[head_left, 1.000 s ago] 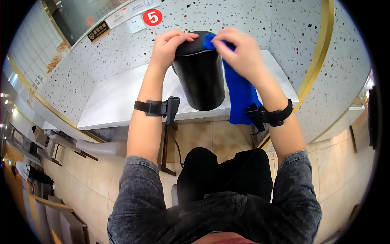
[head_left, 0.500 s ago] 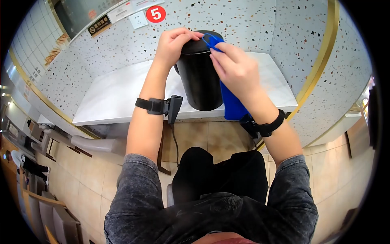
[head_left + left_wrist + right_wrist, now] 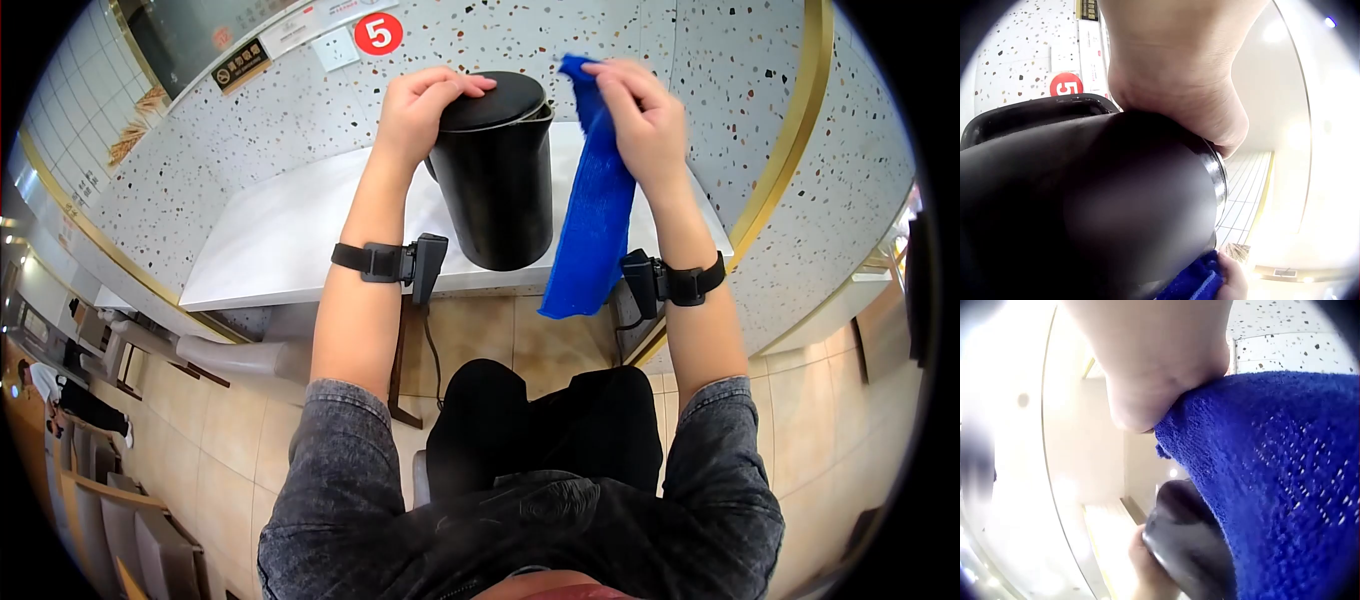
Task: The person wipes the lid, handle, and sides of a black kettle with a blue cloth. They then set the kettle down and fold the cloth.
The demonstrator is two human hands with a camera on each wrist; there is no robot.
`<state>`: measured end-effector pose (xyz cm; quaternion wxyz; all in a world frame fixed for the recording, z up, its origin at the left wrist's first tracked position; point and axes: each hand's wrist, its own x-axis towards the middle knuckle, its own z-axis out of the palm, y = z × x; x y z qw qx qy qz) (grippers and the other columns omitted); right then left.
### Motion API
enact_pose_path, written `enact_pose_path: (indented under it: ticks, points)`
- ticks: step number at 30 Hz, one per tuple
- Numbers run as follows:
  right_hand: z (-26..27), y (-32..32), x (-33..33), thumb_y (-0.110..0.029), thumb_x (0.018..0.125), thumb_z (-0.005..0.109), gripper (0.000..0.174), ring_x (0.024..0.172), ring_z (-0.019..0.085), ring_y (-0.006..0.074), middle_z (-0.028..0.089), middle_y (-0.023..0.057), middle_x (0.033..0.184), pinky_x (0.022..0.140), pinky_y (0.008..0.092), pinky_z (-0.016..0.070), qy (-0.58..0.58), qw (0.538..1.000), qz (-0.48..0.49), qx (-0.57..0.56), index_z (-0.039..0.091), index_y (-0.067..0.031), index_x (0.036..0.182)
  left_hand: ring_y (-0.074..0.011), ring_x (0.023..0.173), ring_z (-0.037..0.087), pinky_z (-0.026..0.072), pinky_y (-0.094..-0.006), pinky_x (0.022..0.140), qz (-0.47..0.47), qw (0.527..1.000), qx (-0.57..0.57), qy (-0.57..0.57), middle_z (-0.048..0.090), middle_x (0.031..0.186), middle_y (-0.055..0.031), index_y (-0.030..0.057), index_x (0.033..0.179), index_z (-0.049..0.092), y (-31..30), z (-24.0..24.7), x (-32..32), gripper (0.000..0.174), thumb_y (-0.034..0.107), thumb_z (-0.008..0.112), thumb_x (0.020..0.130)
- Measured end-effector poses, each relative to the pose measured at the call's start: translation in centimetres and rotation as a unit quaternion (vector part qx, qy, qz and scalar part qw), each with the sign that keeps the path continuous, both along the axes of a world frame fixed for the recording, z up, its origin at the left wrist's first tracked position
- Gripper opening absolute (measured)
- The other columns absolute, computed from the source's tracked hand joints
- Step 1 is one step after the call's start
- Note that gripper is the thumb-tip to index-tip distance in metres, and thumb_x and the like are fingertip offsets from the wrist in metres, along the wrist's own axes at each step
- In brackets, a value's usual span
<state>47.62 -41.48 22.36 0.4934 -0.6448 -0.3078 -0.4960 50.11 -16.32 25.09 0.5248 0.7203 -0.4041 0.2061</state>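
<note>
The left hand (image 3: 420, 112) rests on the black lid (image 3: 500, 102) of a black pitcher (image 3: 495, 200), its fingertips on the lid's top. In the left wrist view the hand (image 3: 1175, 69) lies at the top of the pitcher (image 3: 1097, 200), by the handle (image 3: 1035, 119). To the right of the pitcher, the right hand (image 3: 645, 125) pinches the upper end of a blue cloth (image 3: 592, 220), which hangs down past the table's front edge. This cloth (image 3: 1285, 469) fills much of the right wrist view, apart from the pitcher in the head view.
The pitcher stands on a white table (image 3: 290, 235) near its front edge. Behind is a speckled wall (image 3: 600, 30) with a red number sign (image 3: 378, 34); a gold-trimmed partition (image 3: 785, 130) stands at right. Grey chairs (image 3: 245, 355) and a distant person (image 3: 75, 398) are at left.
The right hand has moved right, off the lid, taking the cloth with it. The cloth's top now stands clear of the pitcher. The left hand has stayed on the lid.
</note>
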Motion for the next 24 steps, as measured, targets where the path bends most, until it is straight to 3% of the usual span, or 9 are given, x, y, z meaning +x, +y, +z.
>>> enact_pose_path:
  ticks: [5,7,9,10,11,14,19,24]
  points:
    - [0.1,0.5,1.4,-0.014,0.089,0.062,0.017,0.084,0.063,0.0157,0.069,0.0077,0.092,0.076,0.0268,0.0483,0.079,0.993,0.042,-0.076,0.070,0.0015,0.091,-0.0216,0.094,0.066,0.0478,-0.0303,0.090,-0.022,0.999,-0.042,-0.002,0.072,0.097,-0.0190,-0.0066,0.081,0.067,-0.2,-0.1,0.0,0.023,0.007,0.049,0.086]
    - [0.8,0.2,2.9,-0.016,0.089,0.063,0.019,0.085,0.063,0.0146,0.070,0.0063,0.092,0.079,0.0260,0.0473,0.090,0.989,0.091,-0.073,0.070,0.0012,0.090,-0.0214,0.093,0.066,0.0479,-0.0303,0.090,-0.019,0.999,-0.040,0.001,0.072,0.097,-0.0190,-0.0067,0.081,0.067,-0.2,-0.1,0.0,0.023,0.007,0.049,0.086]
    - [2.1,0.0,3.3,-0.014,0.090,0.062,0.017,0.094,0.059,0.0137,0.066,0.0057,0.102,0.086,0.0246,0.0438,0.164,0.953,0.228,-0.112,0.068,0.0018,0.087,-0.0212,0.093,0.066,0.0480,-0.0303,0.090,-0.018,0.999,-0.039,0.000,0.072,0.097,-0.0191,-0.0069,0.081,0.067,-0.1,-0.1,0.0,0.023,0.008,0.049,0.086]
    - [2.6,0.3,3.1,-0.015,0.089,0.063,0.016,0.095,0.058,0.0139,0.065,0.0056,0.103,0.087,0.0247,0.0435,0.152,0.951,0.236,-0.132,0.067,0.0004,0.086,-0.0208,0.093,0.066,0.0481,-0.0301,0.090,-0.020,0.999,-0.039,0.000,0.072,0.097,-0.0191,-0.0069,0.081,0.067,-0.1,-0.1,0.1,0.024,0.008,0.049,0.086]
    - [3.1,0.6,3.0,-0.015,0.089,0.063,0.016,0.095,0.058,0.0139,0.065,0.0056,0.103,0.087,0.0247,0.0435,0.152,0.951,0.236,-0.134,0.067,0.0004,0.086,-0.0205,0.092,0.066,0.0482,-0.0299,0.089,-0.023,0.999,-0.039,-0.001,0.072,0.097,-0.0191,-0.0069,0.081,0.067,-0.1,-0.1,0.2,0.024,0.008,0.049,0.086]
    - [4.2,1.5,2.6,-0.013,0.085,0.067,0.011,0.095,0.057,0.0125,0.064,0.0041,0.105,0.086,0.0248,0.0437,0.148,0.921,0.205,-0.295,0.066,-0.0021,0.086,-0.0235,0.097,0.064,0.0462,-0.0321,0.093,-0.003,1.000,-0.023,0.013,0.071,0.103,-0.0199,-0.0082,0.083,0.068,-0.1,-0.1,-0.1,0.030,0.013,0.046,0.087]
    - [5.9,1.0,2.4,-0.012,0.084,0.069,0.015,0.092,0.058,0.0135,0.063,0.0038,0.098,0.084,0.0253,0.0455,0.214,0.891,0.203,-0.344,0.066,-0.0028,0.095,-0.0243,0.098,0.065,0.0463,-0.0324,0.093,-0.002,1.000,-0.023,0.010,0.071,0.103,-0.0204,-0.0082,0.085,0.068,0.1,-0.2,0.0,0.030,0.013,0.046,0.087]
    - [6.3,-0.6,3.0,-0.009,0.084,0.068,0.016,0.083,0.061,0.0172,0.064,0.0058,0.091,0.078,0.0274,0.0478,0.109,0.898,0.112,-0.411,0.068,0.0020,0.096,-0.0209,0.092,0.066,0.0486,-0.0294,0.089,-0.027,0.999,-0.046,-0.011,0.071,0.098,-0.0198,-0.0073,0.081,0.067,0.1,-0.4,0.3,0.025,0.009,0.050,0.087]
